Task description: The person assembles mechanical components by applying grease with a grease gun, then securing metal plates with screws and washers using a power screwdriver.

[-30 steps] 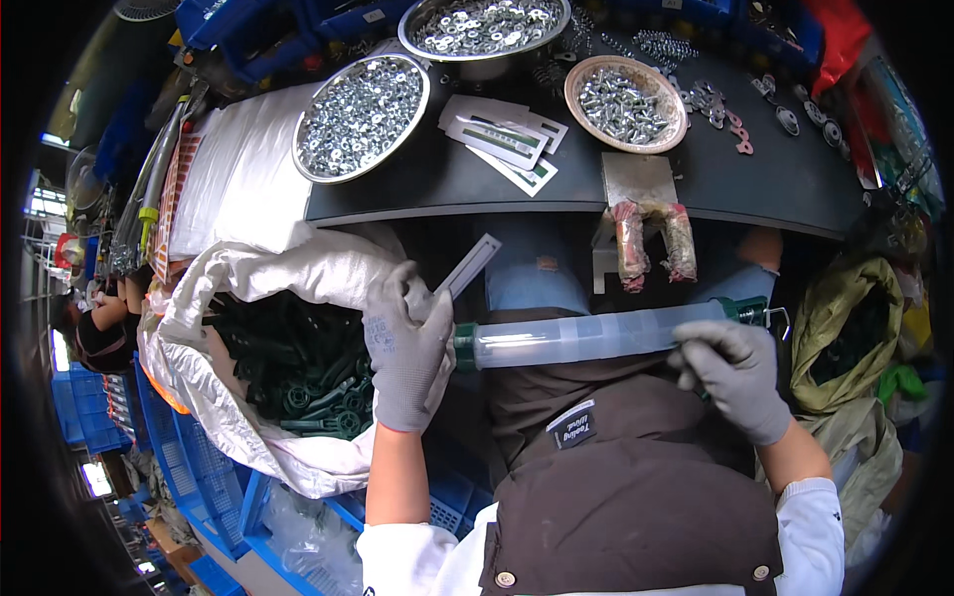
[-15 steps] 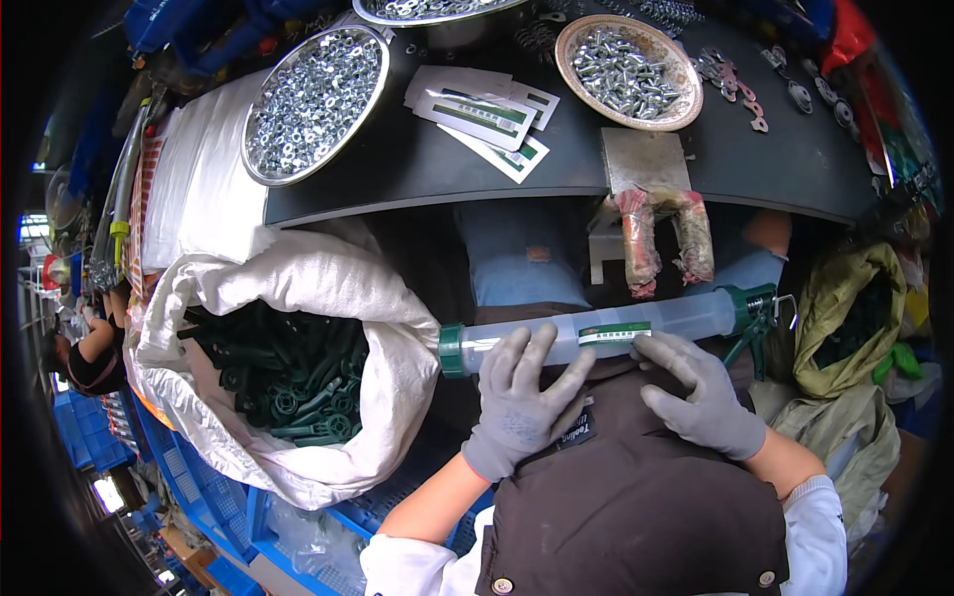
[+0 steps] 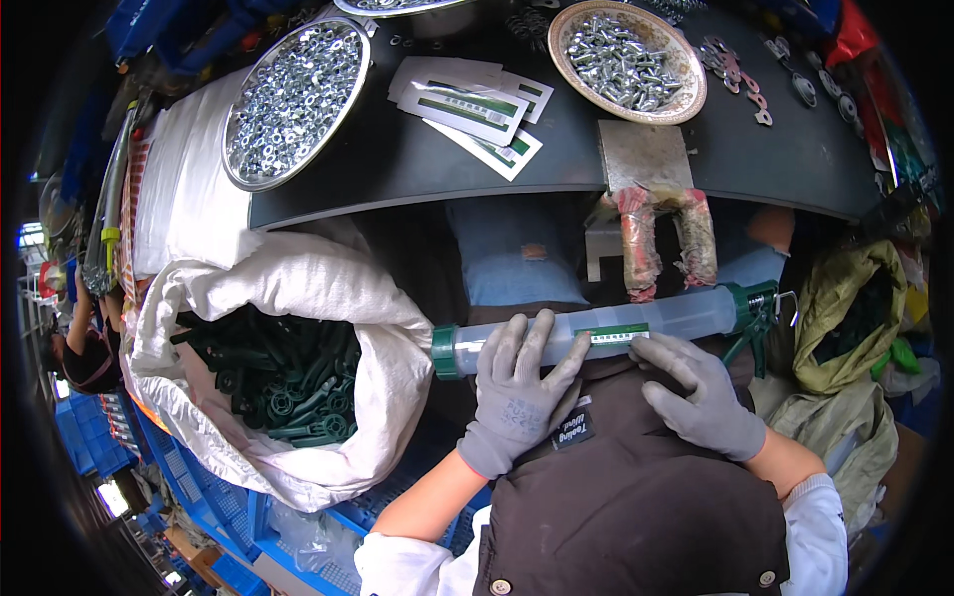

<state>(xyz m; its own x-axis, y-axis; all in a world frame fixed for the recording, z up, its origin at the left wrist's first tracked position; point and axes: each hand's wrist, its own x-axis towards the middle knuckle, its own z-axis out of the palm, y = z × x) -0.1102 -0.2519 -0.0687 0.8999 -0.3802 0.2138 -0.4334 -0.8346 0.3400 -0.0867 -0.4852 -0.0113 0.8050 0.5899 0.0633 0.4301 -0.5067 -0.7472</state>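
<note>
A caulking gun [image 3: 686, 316] with a translucent barrel, green end caps and a green trigger handle lies across my lap. Its green-and-white label [image 3: 618, 335] faces up on the barrel. My left hand [image 3: 515, 402], in a grey glove, rests on the barrel left of the label, fingers stretched out and thumb near the label's left end. On the right, my gloved right hand [image 3: 704, 395] touches the barrel by the label's right end, its fingers extended and slightly bent. The undersides of the fingers are hidden.
A white sack [image 3: 397, 372] of green plastic parts stands left. The dark table [image 3: 397, 184] ahead holds a metal bowl of nuts [image 3: 296, 104], a plate of bolts [image 3: 621, 70] and label sheets [image 3: 467, 104]. A wrapped U-shaped fixture [image 3: 641, 243] juts from its edge. An olive sack [image 3: 810, 358] stands right.
The view has shifted slightly. My left hand's fingers have shifted a little on the barrel; the right hand and the caulking gun look almost unchanged.
</note>
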